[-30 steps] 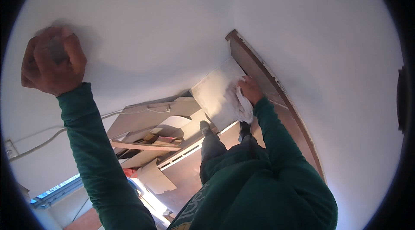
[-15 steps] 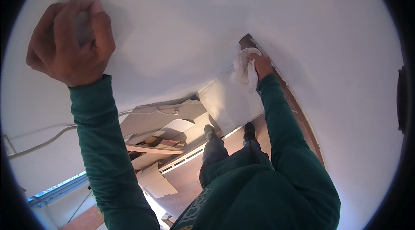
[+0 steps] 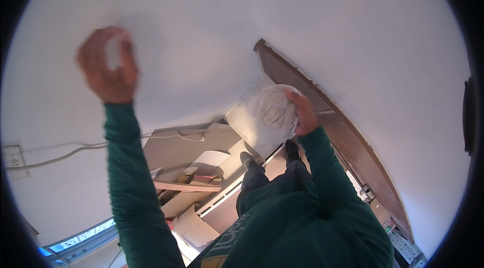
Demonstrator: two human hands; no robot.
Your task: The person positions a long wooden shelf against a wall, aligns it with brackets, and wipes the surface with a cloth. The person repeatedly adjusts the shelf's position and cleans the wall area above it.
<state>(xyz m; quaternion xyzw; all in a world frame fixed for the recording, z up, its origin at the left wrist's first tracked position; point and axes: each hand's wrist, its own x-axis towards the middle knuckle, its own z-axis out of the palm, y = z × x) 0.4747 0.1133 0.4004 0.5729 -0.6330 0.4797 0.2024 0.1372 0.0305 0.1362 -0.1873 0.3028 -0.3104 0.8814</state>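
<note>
My right hand (image 3: 304, 112) grips a bunched white cloth (image 3: 276, 109), its thumb side pressed over the edge of the folds. The cloth hangs in front of a pale board, away from the wall's brown edge. My left hand (image 3: 108, 64), smeared by motion, is raised in front of the white wall (image 3: 196, 21). Its fingers curl round toward the thumb, with a pale gap or pale thing between them. Whether it holds anything, I cannot make out. Both arms wear green sleeves.
A brown-edged opening (image 3: 327, 99) cuts into the wall at right. Below stand my feet (image 3: 248, 160) by a pale board (image 3: 247, 117). Cardboard and wood scraps (image 3: 201, 182) lie lower left. A white cable (image 3: 65, 156) runs from a wall socket (image 3: 14, 159).
My right hand has drawn the cloth down and away from the top of the brown edge. My left hand appears lower and further right, now blurred. The view has shifted, showing the wall socket.
</note>
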